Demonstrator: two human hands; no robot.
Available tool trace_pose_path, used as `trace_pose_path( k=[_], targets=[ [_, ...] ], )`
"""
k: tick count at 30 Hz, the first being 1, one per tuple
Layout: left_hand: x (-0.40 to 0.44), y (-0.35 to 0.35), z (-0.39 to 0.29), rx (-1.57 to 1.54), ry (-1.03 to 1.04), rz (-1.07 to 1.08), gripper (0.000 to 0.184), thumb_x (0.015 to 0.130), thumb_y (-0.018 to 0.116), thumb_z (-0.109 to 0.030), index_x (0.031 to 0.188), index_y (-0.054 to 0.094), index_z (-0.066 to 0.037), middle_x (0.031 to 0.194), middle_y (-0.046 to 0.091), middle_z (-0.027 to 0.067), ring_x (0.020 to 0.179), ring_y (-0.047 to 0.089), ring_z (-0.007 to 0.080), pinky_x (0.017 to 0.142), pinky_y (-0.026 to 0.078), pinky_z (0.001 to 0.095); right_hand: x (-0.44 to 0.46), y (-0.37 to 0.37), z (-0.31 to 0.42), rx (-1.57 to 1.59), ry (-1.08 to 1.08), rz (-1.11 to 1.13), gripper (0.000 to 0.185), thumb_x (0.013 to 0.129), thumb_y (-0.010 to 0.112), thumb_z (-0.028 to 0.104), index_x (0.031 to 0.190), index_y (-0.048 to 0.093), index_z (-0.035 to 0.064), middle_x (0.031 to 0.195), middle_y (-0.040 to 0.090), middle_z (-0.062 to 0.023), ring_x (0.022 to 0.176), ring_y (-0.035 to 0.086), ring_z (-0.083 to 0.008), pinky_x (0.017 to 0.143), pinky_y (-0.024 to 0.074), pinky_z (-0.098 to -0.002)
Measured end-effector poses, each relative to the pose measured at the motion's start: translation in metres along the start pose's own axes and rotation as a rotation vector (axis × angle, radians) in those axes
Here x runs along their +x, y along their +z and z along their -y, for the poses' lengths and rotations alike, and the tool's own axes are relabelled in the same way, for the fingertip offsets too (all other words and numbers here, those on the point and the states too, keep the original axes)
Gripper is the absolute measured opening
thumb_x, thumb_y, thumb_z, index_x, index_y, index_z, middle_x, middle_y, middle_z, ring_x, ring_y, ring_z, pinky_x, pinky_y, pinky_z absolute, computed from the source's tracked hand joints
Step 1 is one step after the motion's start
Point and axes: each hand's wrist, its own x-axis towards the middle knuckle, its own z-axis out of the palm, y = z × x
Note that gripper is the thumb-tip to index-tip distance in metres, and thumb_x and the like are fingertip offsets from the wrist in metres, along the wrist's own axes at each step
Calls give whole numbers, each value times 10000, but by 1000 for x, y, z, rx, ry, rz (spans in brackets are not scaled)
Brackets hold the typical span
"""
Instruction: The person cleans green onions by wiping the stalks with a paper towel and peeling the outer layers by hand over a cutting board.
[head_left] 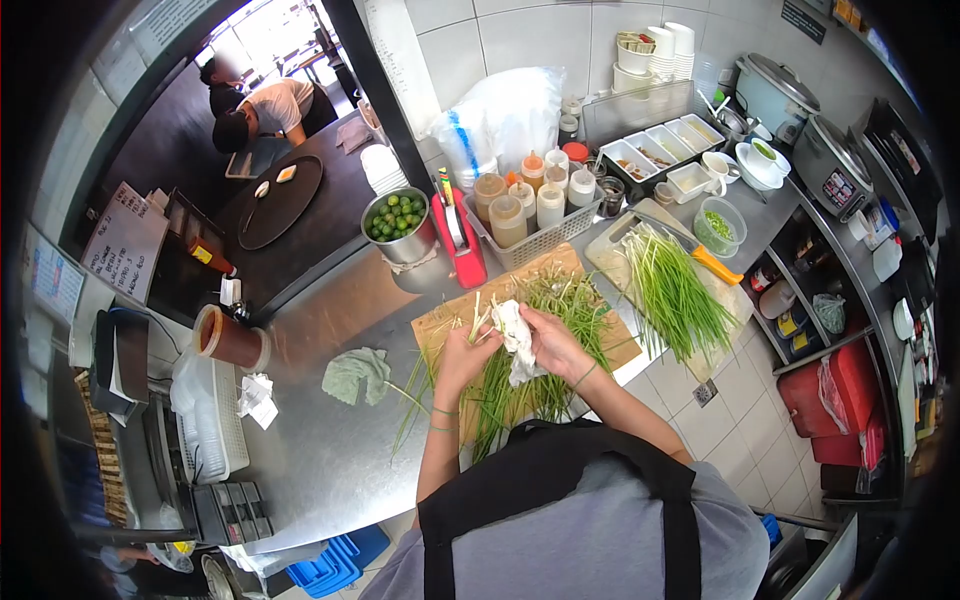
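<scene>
My left hand (466, 358) pinches a few spring onion stalks (478, 318), their pale root ends pointing up. A crumpled white paper towel (516, 345) is in my right hand (556, 348), close beside the left one. Beneath both hands, a loose heap of spring onions (575, 308) spreads over a wooden board (440, 325). To the right, a neater bundle of spring onions (672, 290) lies on a pale cutting board (612, 258). A knife with an orange handle (718, 267) rests across that board, its blade partly covered by stalks.
A green cloth (357, 376) lies on the steel counter (330, 450). Behind the boards stand a pot of limes (398, 225), a red holder (459, 240) and a basket of sauce bottles (530, 245). A tub of chopped greens (719, 226) sits far right. Two people are beyond the pass.
</scene>
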Motion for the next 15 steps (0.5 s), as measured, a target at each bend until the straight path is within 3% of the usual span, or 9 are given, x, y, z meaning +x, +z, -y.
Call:
trace_pose_path(
  k=[9, 15],
  targets=[
    [-7, 3, 2, 112, -27, 47, 182, 711, 655, -165, 773, 627, 3, 618, 570, 0, 570, 475, 66, 536, 414, 265, -7, 0, -4, -421, -116, 109, 187, 822, 617, 112, 973, 601, 3, 862, 616, -14, 748, 564, -60, 661, 441, -204],
    [-12, 6, 3, -7, -55, 24, 124, 754, 677, -106, 805, 632, -2, 739, 592, -20, 658, 499, 43, 590, 410, 196, -9, -1, -8, -277, -59, 13, 151, 846, 573, 96, 964, 588, 4, 859, 614, -16, 738, 559, -58, 645, 439, -199]
  ],
)
